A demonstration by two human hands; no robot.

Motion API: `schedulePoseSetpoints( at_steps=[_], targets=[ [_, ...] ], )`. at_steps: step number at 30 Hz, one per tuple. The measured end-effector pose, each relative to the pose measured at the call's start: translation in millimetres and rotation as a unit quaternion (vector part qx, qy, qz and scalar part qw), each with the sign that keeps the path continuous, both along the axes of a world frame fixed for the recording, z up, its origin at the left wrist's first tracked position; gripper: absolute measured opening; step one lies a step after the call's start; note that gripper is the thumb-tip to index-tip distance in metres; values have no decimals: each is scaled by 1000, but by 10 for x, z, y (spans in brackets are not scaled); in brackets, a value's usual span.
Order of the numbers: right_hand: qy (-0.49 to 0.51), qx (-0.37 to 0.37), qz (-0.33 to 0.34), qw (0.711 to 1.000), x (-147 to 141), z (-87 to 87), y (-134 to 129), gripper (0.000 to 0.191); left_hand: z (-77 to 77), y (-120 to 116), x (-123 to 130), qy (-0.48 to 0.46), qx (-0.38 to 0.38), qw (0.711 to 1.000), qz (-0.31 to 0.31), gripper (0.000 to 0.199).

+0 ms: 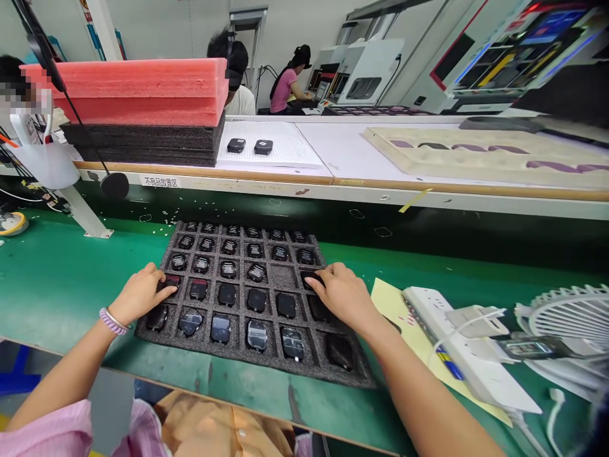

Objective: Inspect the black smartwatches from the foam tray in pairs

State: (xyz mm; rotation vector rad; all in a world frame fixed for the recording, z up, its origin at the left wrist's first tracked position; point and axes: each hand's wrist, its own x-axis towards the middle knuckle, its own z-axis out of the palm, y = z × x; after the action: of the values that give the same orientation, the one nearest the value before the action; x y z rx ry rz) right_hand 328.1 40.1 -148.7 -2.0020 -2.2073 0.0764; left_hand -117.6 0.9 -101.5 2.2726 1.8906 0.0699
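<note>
A black foam tray (266, 365) lies on the green bench in front of me, its square pockets filled with several small black watch bodies (257, 299). My left hand (140, 293) rests on the tray's left edge, fingertips on a watch body in the left column. My right hand (343, 293) lies on the tray's right side, fingers pressing on a watch body (311, 278) in the right column. One pocket (282, 277) in the middle looks vacant.
A white power strip (469, 352) on a yellow sheet and a white fan (568, 317) sit to the right. A raised shelf behind holds pink and black foam stacks (143, 108) and two watch bodies (250, 146). Other people work in the background.
</note>
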Motion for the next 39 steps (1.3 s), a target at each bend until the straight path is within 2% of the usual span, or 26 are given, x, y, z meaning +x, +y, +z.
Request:
schedulePoseSetpoints(
  at_steps=[2, 4, 7, 9, 11, 13, 14, 15, 17, 18, 19, 20, 22, 25, 28, 31, 33, 36, 39],
  targets=[
    [17, 14, -4, 1000, -54, -20, -24, 26, -55, 10, 65, -25, 23, 999, 10, 35],
    [58, 19, -11, 998, -70, -16, -23, 26, -47, 41, 117, -62, 27, 998, 21, 29],
    [143, -2, -14, 990, -46, 11, 0, 22, 61, 91, 163, -119, -6, 992, 30, 19],
    [193, -13, -5, 981, -56, 54, 17, 20, 180, 116, 218, -198, -19, 980, 19, 19],
    [232, -9, 15, 973, -132, 143, 31, 22, 326, 137, 337, -339, -36, 940, 4, 28],
    [315, -16, 51, 948, -289, 293, 43, 29, 486, 162, 530, -492, -77, 867, -3, 41],
    [382, -33, 72, 921, -393, 391, 49, 34, 562, 179, 647, -554, -103, 826, -6, 46],
    [476, -60, 94, 872, -507, 499, 56, 39, 633, 199, 771, -611, -124, 782, -10, 49],
    [640, -128, 121, 748, -740, 728, 70, 49, 746, 248, 1011, -699, -172, 694, -18, 49],
    [692, -157, 127, 693, -846, 838, 74, 53, 787, 275, 1115, -727, -189, 660, -21, 48],
    [724, -178, 132, 653, -939, 940, 73, 56, 816, 301, 1202, -744, -198, 638, -24, 47],
    [745, -191, 137, 625, -1016, 1029, 67, 57, 837, 325, 1270, -753, -197, 628, -28, 47],
    [766, -196, 150, 593, -1121, 1163, 31, 55, 856, 359, 1351, -754, -169, 634, -36, 46],
    [770, -177, 178, 586, -1186, 1272, -71, 54, 859, 364, 1377, -732, -102, 672, -52, 48],
    [764, -157, 205, 591, -1205, 1335, -184, 51, 873, 322, 1361, -678, -35, 731, -72, 48],
    [761, -142, 221, 594, -1219, 1386, -256, 50, 916, 260, 1349, -582, 79, 805, -87, 40],
    [755, -129, 222, 604, -1223, 1400, -276, 50, 951, 220, 1347, -524, 140, 836, -84, 33],
    [748, -112, 220, 616, -1217, 1365, -278, 50, 977, 174, 1346, -489, 165, 852, -83, 28],
    [756, -112, 219, 606, -1204, 1281, -260, 48, 943, 158, 1348, -490, 177, 849, -84, 26]
  ],
)
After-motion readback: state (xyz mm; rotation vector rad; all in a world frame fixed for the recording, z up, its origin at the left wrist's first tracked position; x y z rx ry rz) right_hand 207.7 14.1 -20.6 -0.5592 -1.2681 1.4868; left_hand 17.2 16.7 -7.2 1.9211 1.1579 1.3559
